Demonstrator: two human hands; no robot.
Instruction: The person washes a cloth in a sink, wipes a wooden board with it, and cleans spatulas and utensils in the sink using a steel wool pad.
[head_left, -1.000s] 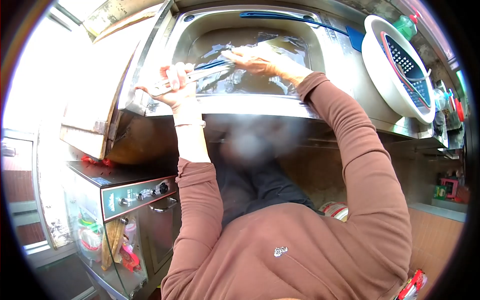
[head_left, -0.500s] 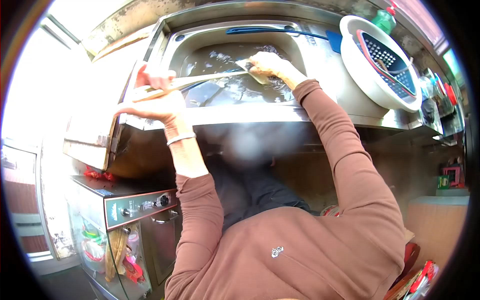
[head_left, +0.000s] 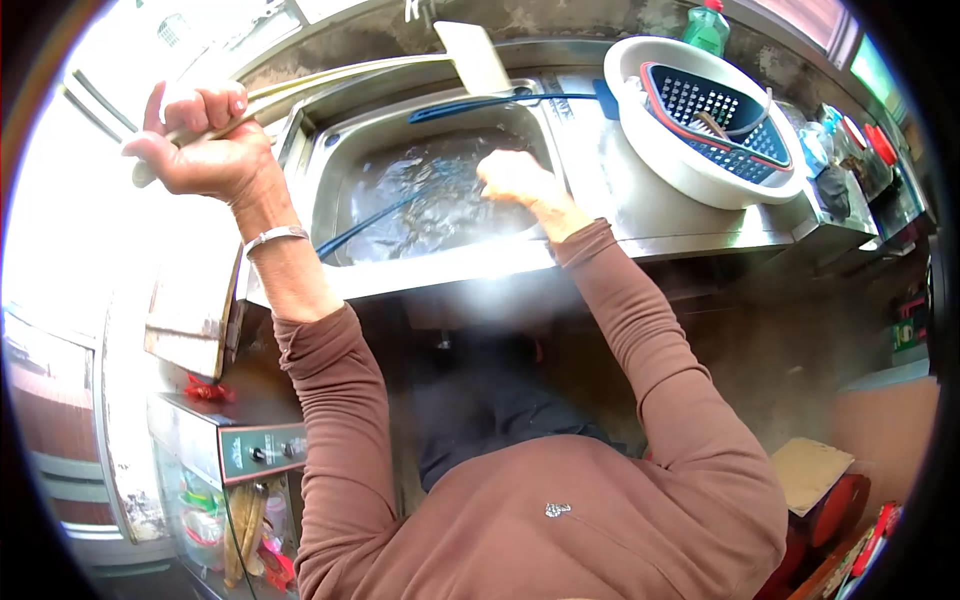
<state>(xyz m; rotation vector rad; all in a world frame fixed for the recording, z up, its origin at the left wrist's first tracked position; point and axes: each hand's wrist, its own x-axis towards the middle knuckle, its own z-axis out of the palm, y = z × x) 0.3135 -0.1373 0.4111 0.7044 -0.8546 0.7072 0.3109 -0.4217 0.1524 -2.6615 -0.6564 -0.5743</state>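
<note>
My left hand (head_left: 208, 140) is raised at the upper left, its fingers wrapped round the handle of a pale spatula (head_left: 475, 58). The spatula's flat blade is up above the sink's back edge. My right hand (head_left: 520, 180) is over the right side of the sink (head_left: 330, 185), fingers curled; what it holds, if anything, is hidden. Murky, rippling water (head_left: 430, 170) lies in the basin. A blue handle (head_left: 365, 228) slants out of the water to the front left rim. One blue spatula (head_left: 460, 105) lies along the back rim.
On the counter right of the sink stands a white basin (head_left: 690, 190) holding a blue perforated basket (head_left: 705, 100). Behind it is a green bottle (head_left: 706, 32). Jars (head_left: 870, 150) stand at the far right. A glass-fronted cabinet (head_left: 225, 520) is at the lower left.
My left hand has lifted the pale spatula up and left, out of the sink. My right hand has let go of its blade and moved lower. The view has shifted.
</note>
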